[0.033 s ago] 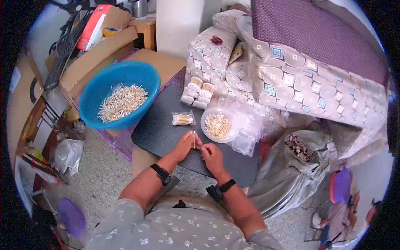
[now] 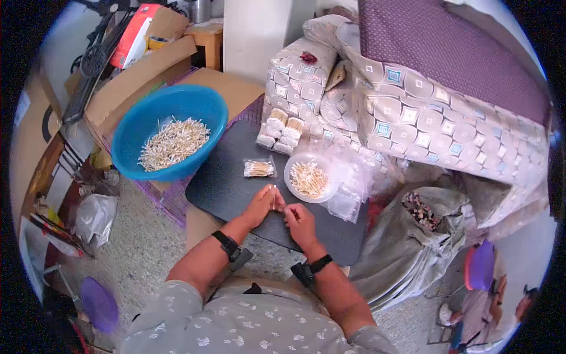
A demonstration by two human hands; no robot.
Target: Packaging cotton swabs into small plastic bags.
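Note:
Over the dark board (image 2: 224,194), my left hand (image 2: 263,203) pinches a single cotton swab (image 2: 274,197) upright between its fingers. Close by on the right, my right hand (image 2: 300,224) has its fingers curled together; what they hold, if anything, is too small to see. A small clear bag of cotton swabs (image 2: 259,169) lies just beyond my left hand. Past my right hand stands a translucent round bowl (image 2: 287,184), with loose cotton swabs (image 2: 309,179) inside. Clear plastic bags (image 2: 348,197) are spread along the bowl's right side.
A large blue basin (image 2: 127,162) heaped with cotton swabs stands at the left. Filled swab packs (image 2: 284,131) are stacked at the board's far edge, against a patterned sofa (image 2: 407,112). A grey sack (image 2: 407,248) sits at the right. Another person (image 2: 480,307) shows at the lower right.

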